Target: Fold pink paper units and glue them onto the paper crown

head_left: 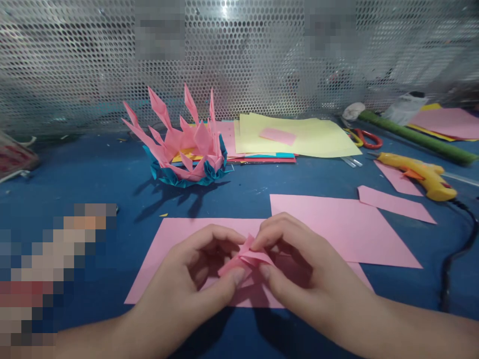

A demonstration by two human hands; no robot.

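Note:
Between my two hands is a small folded piece of pink paper (249, 259), with several creased points and flaps. My left hand (202, 269) pinches its left side between thumb and fingers. On the right side, my right hand (295, 259) grips it with thumb and fingertips. Both hands hover over a large pink sheet (153, 259) lying flat on the table. A second pink sheet (348, 224) overlaps it at the right. Behind my hands stands a ring of folded pink paper spikes (168, 139) with a blue paper base (175, 177).
A yellow glue gun (419, 172) with a black cord lies at the right, near a folded pink strip (396, 202). Behind are scissors (368, 139), a green stick (419, 137) and stacked yellow sheets (314, 137). A perforated metal panel (239, 65) borders the blue table (93, 169).

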